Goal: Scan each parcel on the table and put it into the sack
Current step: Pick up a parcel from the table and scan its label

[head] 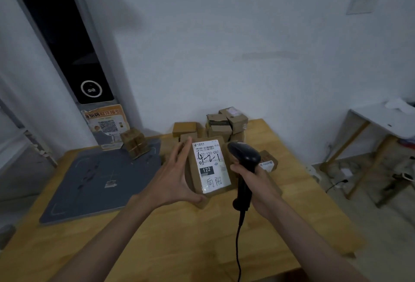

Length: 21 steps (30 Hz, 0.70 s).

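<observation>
Scanning a parcel held up over the desk.

We hold one cardboard parcel in our left hand, thumb under its near edge and fingers spread up its left side, so that the white label faces us and the scanner. Our right hand is wrapped round the scanner's handle, its head tipped toward the label from just beside the parcel's right edge; we judge this the scanning step. More parcels wait stacked at the far edge of the desk, one sits on the grey mat toward the far left corner, and a small one lies behind the scanner. The sack is not in view.
</observation>
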### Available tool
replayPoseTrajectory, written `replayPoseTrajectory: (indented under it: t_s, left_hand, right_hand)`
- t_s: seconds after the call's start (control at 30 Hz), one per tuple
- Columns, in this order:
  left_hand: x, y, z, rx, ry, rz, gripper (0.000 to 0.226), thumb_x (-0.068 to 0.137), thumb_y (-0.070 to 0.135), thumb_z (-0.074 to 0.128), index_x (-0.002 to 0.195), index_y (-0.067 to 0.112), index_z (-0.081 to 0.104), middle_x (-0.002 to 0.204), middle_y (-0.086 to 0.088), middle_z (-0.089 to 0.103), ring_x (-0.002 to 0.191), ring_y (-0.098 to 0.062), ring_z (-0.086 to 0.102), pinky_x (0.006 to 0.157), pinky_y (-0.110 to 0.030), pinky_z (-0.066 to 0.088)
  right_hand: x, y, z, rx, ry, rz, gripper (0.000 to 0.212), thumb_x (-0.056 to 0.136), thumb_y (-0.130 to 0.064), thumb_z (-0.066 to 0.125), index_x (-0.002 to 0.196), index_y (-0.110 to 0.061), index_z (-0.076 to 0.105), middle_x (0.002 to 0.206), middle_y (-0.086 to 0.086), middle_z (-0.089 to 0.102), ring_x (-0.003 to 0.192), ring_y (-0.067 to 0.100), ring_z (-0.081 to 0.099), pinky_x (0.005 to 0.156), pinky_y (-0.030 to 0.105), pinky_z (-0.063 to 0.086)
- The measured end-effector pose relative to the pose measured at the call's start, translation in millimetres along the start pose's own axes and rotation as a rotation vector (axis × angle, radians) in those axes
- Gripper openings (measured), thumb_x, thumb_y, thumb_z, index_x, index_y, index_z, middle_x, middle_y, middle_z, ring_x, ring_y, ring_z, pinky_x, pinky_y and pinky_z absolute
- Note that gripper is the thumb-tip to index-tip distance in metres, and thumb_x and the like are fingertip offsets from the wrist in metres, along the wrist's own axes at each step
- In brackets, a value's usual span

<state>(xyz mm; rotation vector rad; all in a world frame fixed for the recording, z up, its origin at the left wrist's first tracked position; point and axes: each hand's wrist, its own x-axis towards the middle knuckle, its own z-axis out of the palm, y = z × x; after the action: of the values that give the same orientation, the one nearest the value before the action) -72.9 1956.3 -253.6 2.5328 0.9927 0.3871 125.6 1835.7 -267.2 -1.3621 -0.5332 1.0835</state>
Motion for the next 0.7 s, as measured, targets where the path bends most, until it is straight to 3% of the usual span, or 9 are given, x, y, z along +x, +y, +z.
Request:
replayPoseTrajectory:
  t_s: [0.07, 0.17, 0.3, 0.43, 0.53, 0.6, 0.7]
  left_hand:
    - [2.6, 1.2, 3.1, -0.052, -0.046, 0.05, 0.156, 0.046, 0.062, 0.09, 0.149, 0.045, -0.026, 0.161, 0.022, -0.016, 0.15, -0.013, 0.009, 0.117, -0.046, 0.031]
    - [4.8, 5.1, 11.8, -0.144, -0.136, 0.11, 0.156, 0.052, 0.05, 0.094, 0.15, 0.042, -0.026, 0.158, 0.028, -0.015, 0.143, 0.002, 0.003, 0.115, -0.029, 0.021]
    - [0.6, 15.4, 37.4, -0.338, -0.297, 0.136, 0.154, 0.054, 0.044, 0.096, 0.151, 0.043, -0.024, 0.149, 0.032, 0.003, 0.138, 0.008, 0.012, 0.113, -0.024, 0.019]
    - [-14.7, 43.8, 72.5, -0.482, -0.383, 0.112, 0.142, 0.055, 0.048, 0.094, 0.158, 0.035, -0.004, 0.148, 0.028, 0.013, 0.135, 0.0, 0.026, 0.113, -0.029, 0.028]
    - [-30.8, 72.8, 100.3, -0.502, -0.441, 0.182, 0.12, 0.064, 0.042, 0.091, 0.155, 0.029, 0.015, 0.143, 0.022, 0.02, 0.129, 0.002, 0.032, 0.109, -0.022, 0.032]
    - [-40.9, 91.9, 120.4, -0.516, -0.491, 0.216, 0.113, 0.065, 0.043, 0.09, 0.153, 0.03, 0.021, 0.139, 0.016, 0.026, 0.128, -0.002, 0.039, 0.108, -0.023, 0.035]
    - [-54.6, 121.7, 148.0, -0.499, -0.57, 0.256, 0.108, 0.068, 0.042, 0.088, 0.153, 0.031, 0.023, 0.134, 0.013, 0.028, 0.123, -0.003, 0.042, 0.109, -0.028, 0.039]
  right_hand:
    - [-9.3, 5.0, 1.7, 0.038, 0.023, 0.01, 0.017, 0.092, -0.02, 0.072, 0.109, -0.024, 0.07, 0.102, -0.001, 0.078, 0.105, 0.02, 0.068, 0.094, 0.04, 0.052]
    - [-25.4, 15.9, -3.3, 0.059, 0.121, 0.01, 0.023, 0.092, -0.018, 0.072, 0.113, -0.023, 0.068, 0.103, 0.0, 0.078, 0.105, 0.023, 0.069, 0.098, 0.046, 0.053]
    - [-57.0, 38.2, -24.5, 0.139, 0.253, 0.024, 0.026, 0.095, -0.012, 0.065, 0.121, -0.013, 0.066, 0.106, 0.005, 0.077, 0.099, 0.023, 0.073, 0.086, 0.041, 0.057]
    - [-103.3, 70.5, -49.7, 0.203, 0.445, 0.057, 0.023, 0.096, -0.011, 0.064, 0.118, -0.016, 0.067, 0.106, 0.008, 0.077, 0.103, 0.027, 0.071, 0.096, 0.049, 0.055]
    - [-142.9, 94.3, -67.4, 0.259, 0.56, 0.087, 0.024, 0.096, -0.014, 0.064, 0.12, -0.019, 0.065, 0.107, 0.009, 0.077, 0.101, 0.028, 0.073, 0.091, 0.048, 0.058]
    - [-168.6, 108.4, -78.5, 0.286, 0.648, 0.095, 0.03, 0.096, -0.015, 0.066, 0.125, -0.019, 0.06, 0.11, 0.011, 0.075, 0.099, 0.028, 0.074, 0.082, 0.043, 0.062]
    - [-204.4, 124.8, -97.0, 0.328, 0.745, 0.088, 0.032, 0.096, -0.014, 0.065, 0.127, -0.018, 0.061, 0.109, 0.01, 0.076, 0.099, 0.027, 0.074, 0.089, 0.049, 0.06]
